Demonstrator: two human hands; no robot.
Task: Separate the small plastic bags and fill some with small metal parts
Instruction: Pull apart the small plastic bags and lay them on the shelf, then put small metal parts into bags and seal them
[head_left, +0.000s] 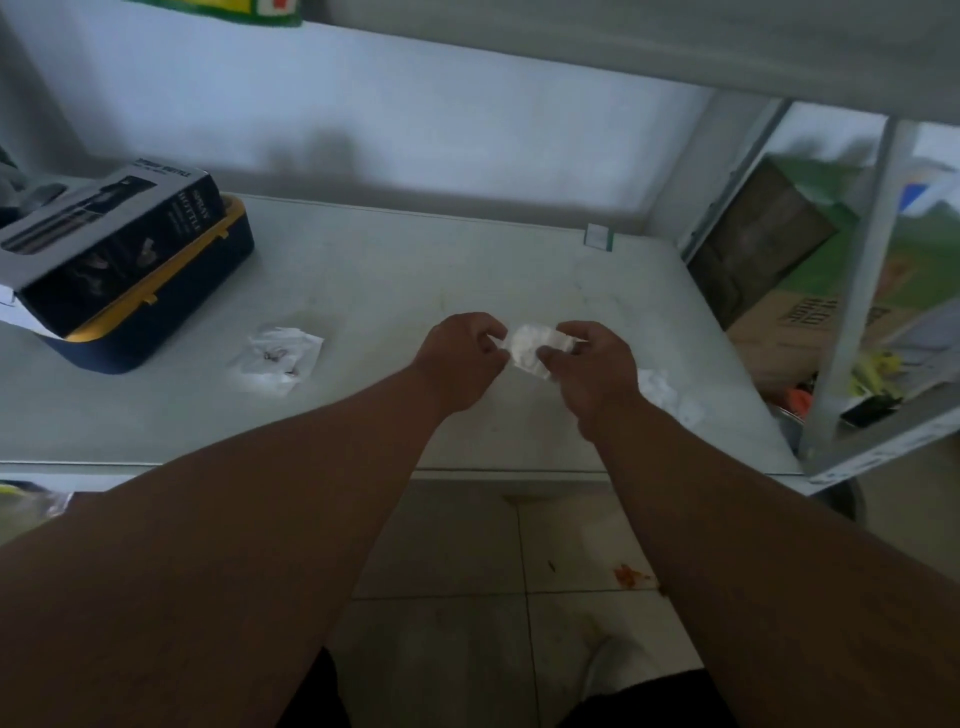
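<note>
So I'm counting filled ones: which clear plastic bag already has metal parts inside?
The flat clear plastic bag lying left of the hands, near the dark box; small dark parts show through it.

Pale grey-white desk (415, 270), faintly smudged. Clear, whitish plastic bag (532, 351) pinched between left hand (460, 358) and right hand (597, 369). Second clear bag (278, 358) at left, flecked with small dark metal parts (275, 356). White crumpled bags (662, 392) at right. Black box (111, 244) with pale lettering, atop a navy case (171, 317) trimmed in yellow. Off-white wall (415, 119). Cream floor tiles (467, 545) with dark grout and an orange-red stain (628, 574). Brown cardboard box (795, 322) printed black, beside green packaging (909, 260).
</note>
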